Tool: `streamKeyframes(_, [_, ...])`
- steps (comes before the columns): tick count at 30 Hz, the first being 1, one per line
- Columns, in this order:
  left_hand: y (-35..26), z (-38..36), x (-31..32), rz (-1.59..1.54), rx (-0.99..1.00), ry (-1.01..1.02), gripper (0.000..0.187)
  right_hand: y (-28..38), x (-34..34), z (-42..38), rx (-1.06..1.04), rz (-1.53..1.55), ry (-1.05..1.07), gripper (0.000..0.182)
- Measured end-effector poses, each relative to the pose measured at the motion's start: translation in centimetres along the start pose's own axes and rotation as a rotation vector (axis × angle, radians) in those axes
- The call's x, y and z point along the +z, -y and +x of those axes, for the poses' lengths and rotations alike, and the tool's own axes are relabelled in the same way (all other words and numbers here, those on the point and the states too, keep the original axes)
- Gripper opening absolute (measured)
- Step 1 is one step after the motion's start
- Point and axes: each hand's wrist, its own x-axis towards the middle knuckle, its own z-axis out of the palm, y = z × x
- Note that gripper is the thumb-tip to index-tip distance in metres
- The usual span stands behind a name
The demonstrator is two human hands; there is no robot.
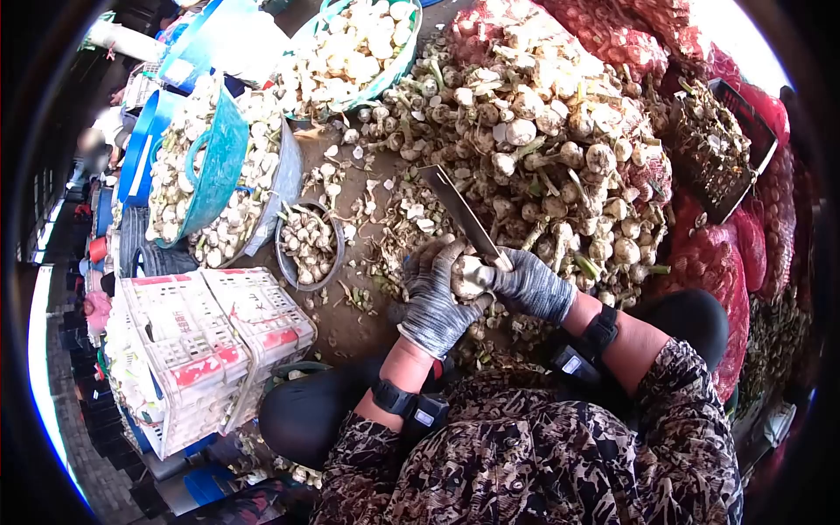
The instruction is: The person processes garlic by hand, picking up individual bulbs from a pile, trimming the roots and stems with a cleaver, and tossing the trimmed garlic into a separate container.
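My left hand (pixel 437 297), in a grey knit glove, is closed around a garlic bulb (pixel 468 276) in front of my body. My right hand (pixel 535 284), gloved the same way, grips a knife (pixel 464 213) with a broad, dark blade that points up and to the left. Its fingers are right at the bulb's side. The knife's handle is mostly hidden in the glove. Just beyond both hands rises a large heap of garlic bulbs (pixel 560 157) with stems and roots on them. Loose skins and trimmings (pixel 411 219) lie along its left side.
A round bucket (pixel 337 262) of garlic stands left of my hands. Farther left are a white-and-red plastic crate (pixel 219 328) and a teal tub (pixel 214 171) of bulbs. Another green tub (pixel 404 66) is at the back. Red mesh sacks (pixel 713 289) and a dark crate (pixel 731 197) flank the right side.
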Motion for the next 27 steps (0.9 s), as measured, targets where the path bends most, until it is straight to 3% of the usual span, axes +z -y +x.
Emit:
streamKeyframes(1, [0.3, -0.5, 0.2, 0.000, -0.006, -0.007, 0.091, -0.5, -0.1, 0.3, 0.003, -0.007, 0.005, 0.041])
streamKeyframes(3, [0.9, -1.1, 0.5, -0.694, -0.297, 0.037, 0.094, -2.0, -1.0, 1.2, -0.282, -0.147, -0.067, 0.039])
streamKeyframes(4, [1.0, -0.9, 0.3, -1.077, -0.464, 0.043, 0.098, -1.8, -1.4, 1.1, -0.251, -0.192, -0.048, 0.042])
streamKeyframes(5, [1.1, -0.7, 0.1, -1.387, -0.647, 0.005, 0.103, -1.5, -1.1, 0.9, -0.357, -0.231, -0.030, 0.048])
streamKeyframes(7, [3.5, -2.0, 3.2, -1.850, -0.821, 0.044, 0.081, -2.3, -1.3, 0.8, -0.340, -0.322, 0.010, 0.054])
streamKeyframes(8, [2.8, -1.5, 3.2, -1.844, -0.820, 0.069, 0.058, -2.9, -1.2, 1.1, -0.312, -0.286, 0.040, 0.059])
streamKeyframes(9, [3.6, -2.4, 4.6, -1.559, -0.612, 0.160, 0.042, -3.2, -1.4, 1.1, -0.377, -0.439, 0.050, 0.066])
streamKeyframes(10, [6.7, -4.0, 6.9, -0.838, -0.335, 0.206, 0.038, -2.4, -1.4, 0.6, -0.397, -0.718, 0.016, 0.068])
streamKeyframes(11, [8.1, -4.4, 8.2, -0.619, -0.275, 0.250, 0.036, -1.1, -1.3, -0.1, -0.413, -0.998, -0.019, 0.071])
streamKeyframes(12, [9.5, -4.7, 9.5, -0.400, -0.212, 0.283, 0.035, -0.2, -1.2, -0.5, -0.460, -1.042, -0.015, 0.067])
streamKeyframes(13, [9.7, -3.9, 10.1, -0.684, -0.368, 0.337, 0.036, 0.2, -1.0, -0.6, -0.457, -1.045, -0.014, 0.067])
streamKeyframes(14, [6.8, -2.4, 6.2, -0.386, -0.326, 0.381, 0.036, 0.4, -0.7, -0.6, -0.398, -1.104, -0.046, 0.059])
streamKeyframes(16, [4.3, -1.9, 2.8, -0.077, -0.238, 0.280, 0.035, 0.0, -0.8, -0.1, -0.341, -1.194, -0.093, 0.049])
streamKeyframes(17, [4.1, -1.9, 2.5, -0.066, -0.192, 0.138, 0.034, 0.2, -0.8, 0.1, -0.240, -1.231, -0.109, 0.049])
streamKeyframes(18, [3.9, -2.0, 2.2, -0.253, -0.438, 0.193, 0.030, -0.1, -1.3, 0.5, -0.147, -1.216, -0.094, 0.047])
streamKeyframes(19, [4.2, -2.1, 2.2, -0.253, -0.443, 0.194, 0.030, -1.0, -2.2, 1.1, -0.055, -1.199, -0.076, 0.046])
streamKeyframes(21, [5.5, -2.2, 1.8, -0.610, -0.659, -0.021, 0.025, -5.9, -6.4, 3.6, -0.010, -1.048, -0.150, 0.036])
streamKeyframes(23, [9.9, -0.6, -0.9, -1.309, -0.682, -0.447, 0.023, -9.2, -9.5, 5.3, 0.028, -0.854, -0.210, 0.022])
streamKeyframes(24, [13.3, -0.1, -3.6, -1.350, -0.551, -0.507, 0.027, -9.4, -9.9, 5.3, 0.051, -0.790, -0.217, 0.016])
streamKeyframes(25, [15.8, 0.7, -5.8, -1.136, -0.649, -0.731, 0.041, -10.7, -10.6, 6.4, 0.038, -0.701, -0.205, 0.014])
streamKeyframes(26, [15.9, 2.3, -8.7, -1.304, -0.853, -0.990, 0.052, -12.0, -11.4, 7.5, 0.026, -0.612, -0.192, 0.012])
streamKeyframes(27, [20.0, 0.3, -10.0, -1.531, -0.790, -0.976, 0.052, -11.8, -10.8, 8.2, 0.136, -0.130, -0.253, 0.013])
